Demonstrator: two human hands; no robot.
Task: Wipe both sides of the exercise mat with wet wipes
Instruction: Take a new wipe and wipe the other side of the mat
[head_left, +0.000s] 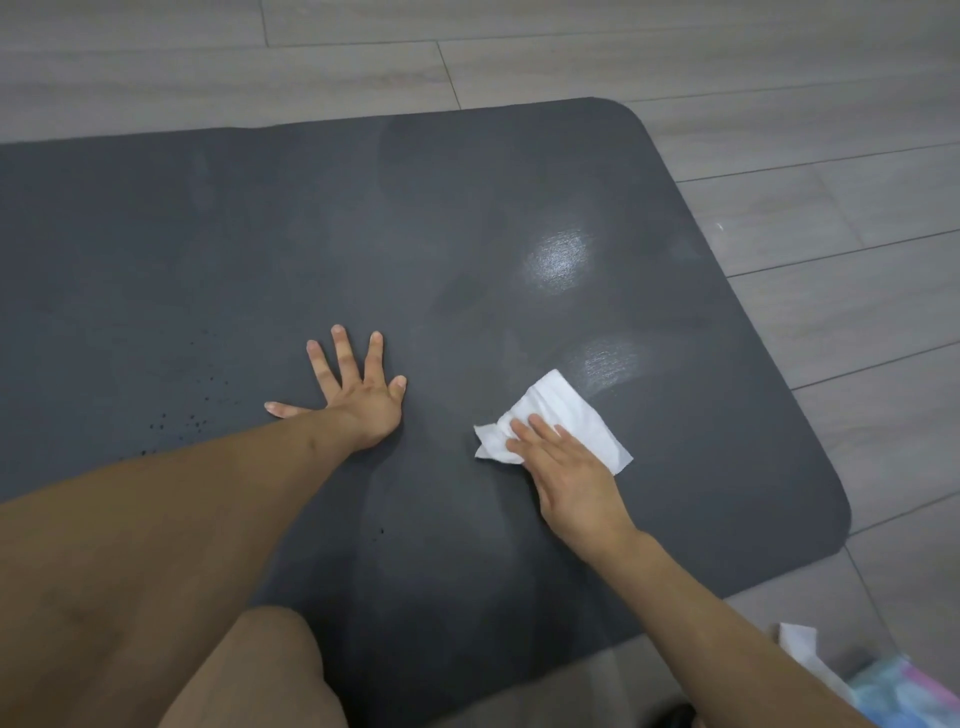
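Mat (260, 249) lengthwise left to right

A floor (571, 57) of long pale grey planks with a faint wood grain is seen across the top of the frame and down the right side. Thin dark seams between the planks are seen running diagonally at the right. Soft, even light is cast over the boards, without hard shadows. In the lower right corner a bundle of light blue and pink material (898, 691) is partly shown, cut off by the frame edge.
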